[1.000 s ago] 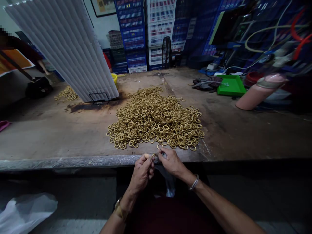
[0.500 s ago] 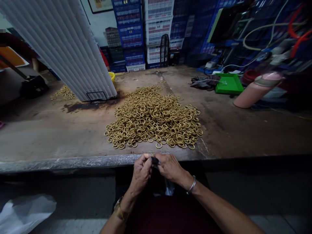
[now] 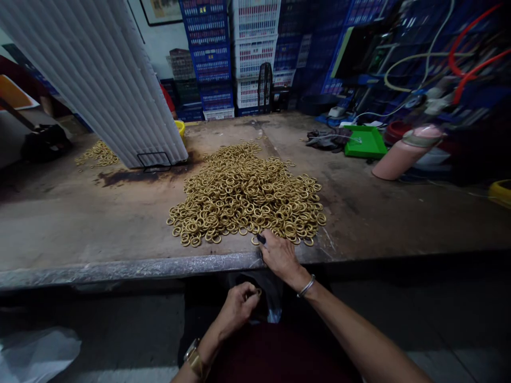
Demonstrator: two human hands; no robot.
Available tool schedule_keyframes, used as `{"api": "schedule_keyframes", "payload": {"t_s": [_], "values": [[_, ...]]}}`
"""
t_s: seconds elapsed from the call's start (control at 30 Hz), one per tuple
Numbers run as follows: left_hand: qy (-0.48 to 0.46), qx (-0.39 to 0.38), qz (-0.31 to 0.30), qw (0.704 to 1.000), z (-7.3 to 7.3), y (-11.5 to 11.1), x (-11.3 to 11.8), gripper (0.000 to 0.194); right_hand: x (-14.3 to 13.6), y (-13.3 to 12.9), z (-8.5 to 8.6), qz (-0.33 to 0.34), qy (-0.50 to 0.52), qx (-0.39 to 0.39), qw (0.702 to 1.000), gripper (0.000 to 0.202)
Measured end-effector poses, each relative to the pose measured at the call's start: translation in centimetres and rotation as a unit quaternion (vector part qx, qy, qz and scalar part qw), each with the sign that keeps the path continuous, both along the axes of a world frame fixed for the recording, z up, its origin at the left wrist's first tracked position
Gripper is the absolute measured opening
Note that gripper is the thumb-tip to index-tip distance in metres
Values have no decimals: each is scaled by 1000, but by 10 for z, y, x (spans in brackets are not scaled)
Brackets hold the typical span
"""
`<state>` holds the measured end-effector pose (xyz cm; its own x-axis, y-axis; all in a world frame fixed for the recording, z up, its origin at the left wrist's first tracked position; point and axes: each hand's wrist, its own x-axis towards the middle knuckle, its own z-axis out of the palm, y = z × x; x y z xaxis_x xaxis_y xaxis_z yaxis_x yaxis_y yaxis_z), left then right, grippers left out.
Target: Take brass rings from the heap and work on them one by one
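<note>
A broad heap of brass-coloured rings (image 3: 243, 194) lies on the worktable. My right hand (image 3: 279, 256), with a bangle at the wrist, is at the heap's front edge. Its fingers are closed round a short dark pen-like tool (image 3: 261, 239), whose kind I cannot make out. The tool's tip is beside a loose ring (image 3: 255, 241). Below the table edge, over my lap, my left hand (image 3: 238, 306) pinches a ring (image 3: 258, 292) between thumb and fingers. A clear plastic bag (image 3: 274, 303) hangs just right of it, partly in shadow.
A tall white corrugated panel (image 3: 107, 85) leans in a black wire stand (image 3: 154, 161), with more rings (image 3: 98, 154) behind it. On the right are a green tray (image 3: 365, 142), a glove-like dark cloth (image 3: 325, 139) and a pink bottle (image 3: 403, 154). Stacked crates (image 3: 209, 53) stand at the back.
My hands have come apart. The right one moved forward to the heap's front edge with the dark tool; the left one dropped lower toward my lap with a ring in it.
</note>
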<state>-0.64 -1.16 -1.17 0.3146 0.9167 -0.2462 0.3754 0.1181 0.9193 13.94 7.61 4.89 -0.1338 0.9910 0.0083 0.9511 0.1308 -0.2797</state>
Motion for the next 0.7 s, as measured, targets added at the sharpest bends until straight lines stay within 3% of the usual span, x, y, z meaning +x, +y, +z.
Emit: {"api": "schedule_keyframes", "payload": {"t_s": [0.03,0.1,0.2,0.37,0.47,0.57,0.7], "values": [[51,14,-17,998,-10,1,0,21,-2,0,-1,-9,-9,-3,1000,17],[151,20,-29,988,-26,2,0,37,-6,1,-1,-13,-21,-6,1000,19],[202,27,-46,978,-28,3,2,46,-8,2,0,-4,-21,1,1000,20],[25,73,-72,994,16,3,10,29,-7,7,4,-14,-10,-27,999,21],[-48,67,-24,996,40,6,12,20,-7,10,4,-20,-4,-28,999,23],[-77,60,52,994,50,15,10,19,-8,11,3,-25,-4,-30,999,22],[-63,148,127,979,50,35,3,18,-7,8,3,-22,-2,-31,999,20]]}}
